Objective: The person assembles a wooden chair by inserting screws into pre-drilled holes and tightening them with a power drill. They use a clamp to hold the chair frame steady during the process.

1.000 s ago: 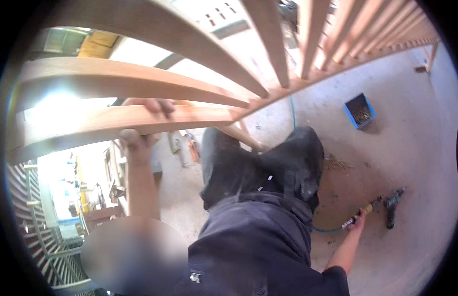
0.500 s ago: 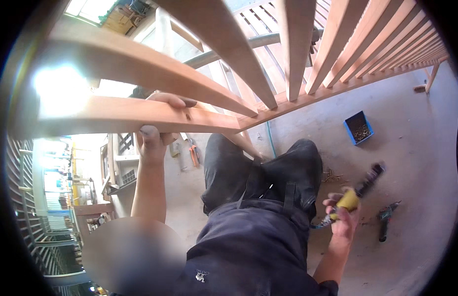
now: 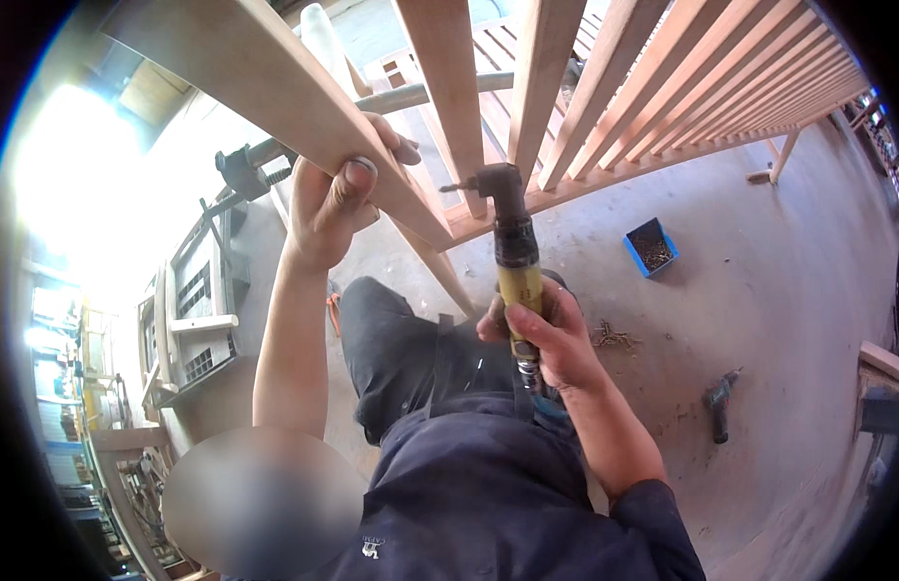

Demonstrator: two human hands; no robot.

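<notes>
My left hand (image 3: 333,198) wraps round a pale wooden post (image 3: 275,82) at the end of a slatted wooden frame, thumb on the near face. My right hand (image 3: 556,339) grips a yellow and black right-angle power driver (image 3: 520,286), its body pointing away from me. The driver's black angled head is beside the lower ends of the wooden slats (image 3: 449,77), and its bit points left toward the post. I cannot tell whether the bit touches wood. The slats join a long bottom rail (image 3: 614,176) running off to the right.
On the floor lie a blue box of small screws (image 3: 651,248), a loose pile of screws (image 3: 614,335) and a cordless drill (image 3: 722,407). A bar clamp (image 3: 241,172) extends left behind the post. Wooden frame parts (image 3: 202,320) stand at left.
My right hand has brought the driver from low on the right up and left to the frame. My left hand keeps hold of the post, which now slants more steeply in view.
</notes>
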